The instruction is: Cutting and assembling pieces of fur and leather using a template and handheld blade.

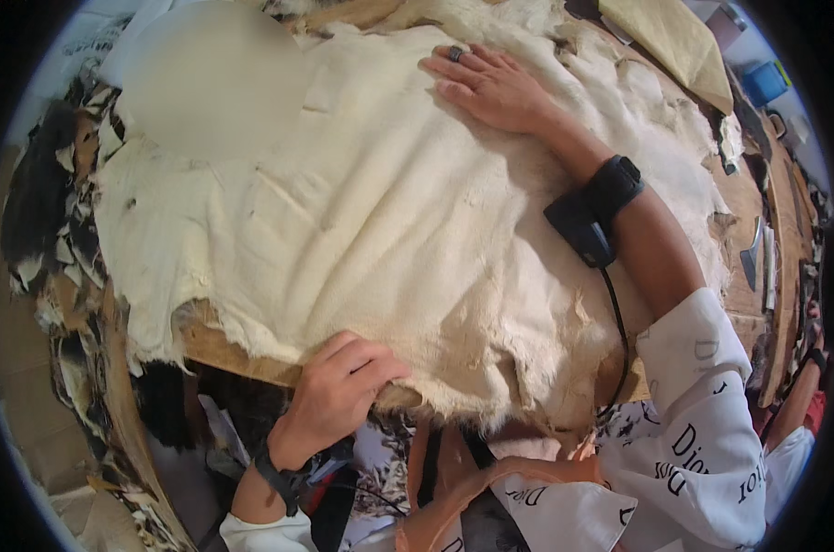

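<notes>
A large cream animal hide (362,230) lies fleshy side up over a wooden table (242,354), wrinkled in long folds, with ragged, hairy edges. My left hand (343,382) is closed at the hide's near edge, its fingers curled over the border. Farther off to the right, my right hand (495,87) lies flat on the hide with fingers stretched out and a dark ring on one of them. A black strap with a box-shaped device (592,221) and a cable sits on my right wrist. At the far left, a round blurred patch hides part of the hide.
Dark and white hide scraps (44,193) line the left side. At the right lie a blade-like tool (753,255) and a pale stick (770,267). A tan sheet (670,46) and a blue container (764,83) are at far right. Another person's arm (797,405) shows at the right edge.
</notes>
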A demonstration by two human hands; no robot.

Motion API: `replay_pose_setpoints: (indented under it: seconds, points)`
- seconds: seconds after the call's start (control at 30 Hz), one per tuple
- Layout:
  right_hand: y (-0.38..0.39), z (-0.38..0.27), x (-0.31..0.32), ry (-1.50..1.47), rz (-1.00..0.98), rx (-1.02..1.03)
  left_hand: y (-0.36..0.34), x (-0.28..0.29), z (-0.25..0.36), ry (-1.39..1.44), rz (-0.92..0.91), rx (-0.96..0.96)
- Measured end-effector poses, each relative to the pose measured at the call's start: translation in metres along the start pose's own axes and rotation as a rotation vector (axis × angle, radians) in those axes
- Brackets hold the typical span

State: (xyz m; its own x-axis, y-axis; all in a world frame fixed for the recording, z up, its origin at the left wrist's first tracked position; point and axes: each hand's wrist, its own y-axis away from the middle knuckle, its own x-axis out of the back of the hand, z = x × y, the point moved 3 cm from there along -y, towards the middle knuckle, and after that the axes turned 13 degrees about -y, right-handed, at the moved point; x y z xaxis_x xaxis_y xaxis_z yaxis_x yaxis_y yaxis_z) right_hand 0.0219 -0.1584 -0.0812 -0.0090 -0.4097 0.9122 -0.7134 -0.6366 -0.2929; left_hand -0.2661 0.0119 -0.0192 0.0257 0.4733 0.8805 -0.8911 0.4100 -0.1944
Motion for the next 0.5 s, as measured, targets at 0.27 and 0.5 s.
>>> replay_pose_setpoints:
  seconds: [0.27, 0.5]
  points:
    - [0.004, 0.006, 0.005, -0.004, -0.073, -0.001, 0.007, 0.004, 0.007, 0.087, -0.268, -0.02]
    - [0.0, 0.005, 0.01, -0.065, -0.084, 0.038, 0.017, 0.004, 0.008, 0.053, -0.257, 0.065]
